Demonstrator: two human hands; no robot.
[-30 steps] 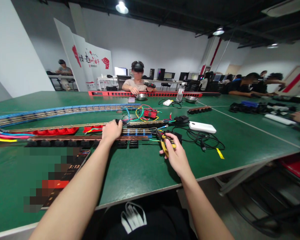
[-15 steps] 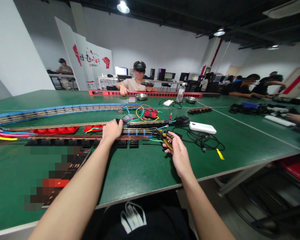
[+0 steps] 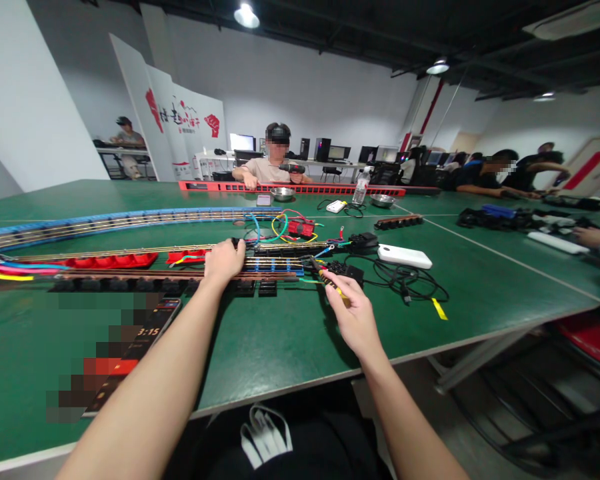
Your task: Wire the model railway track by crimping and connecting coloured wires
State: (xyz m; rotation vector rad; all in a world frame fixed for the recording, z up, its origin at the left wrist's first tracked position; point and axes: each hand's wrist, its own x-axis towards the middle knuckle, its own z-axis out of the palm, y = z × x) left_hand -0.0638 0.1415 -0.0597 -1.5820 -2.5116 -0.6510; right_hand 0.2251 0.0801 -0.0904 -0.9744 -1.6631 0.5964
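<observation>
My left hand [image 3: 223, 262] is closed over a long strip of blue and black plastic with metal rails [image 3: 273, 265], pressing it near the table. A small black piece shows by its fingertips. My right hand [image 3: 353, 307] grips pliers with yellow and black handles [image 3: 336, 287]. Their dark jaws point left and meet the strip's right end, where thin wires come out; what lies between the jaws is too small to tell. A green and yellow wire [image 3: 310, 281] runs just below the jaws. In front of the strip lies a brown-railed one with black feet [image 3: 180, 277].
A phone [image 3: 140, 353] lies left of my left forearm. Behind the strips are a curved blue rail [image 3: 105, 221], a red block with wires [image 3: 301, 229] and red trays [image 3: 115, 260]. A white power bank [image 3: 405, 256] and black cables [image 3: 410, 283] lie right. Across the table, a person holds a drill [image 3: 291, 169].
My right hand has turned and tilted the pliers, and their handles look closer together. My left hand stays in place on the strip.
</observation>
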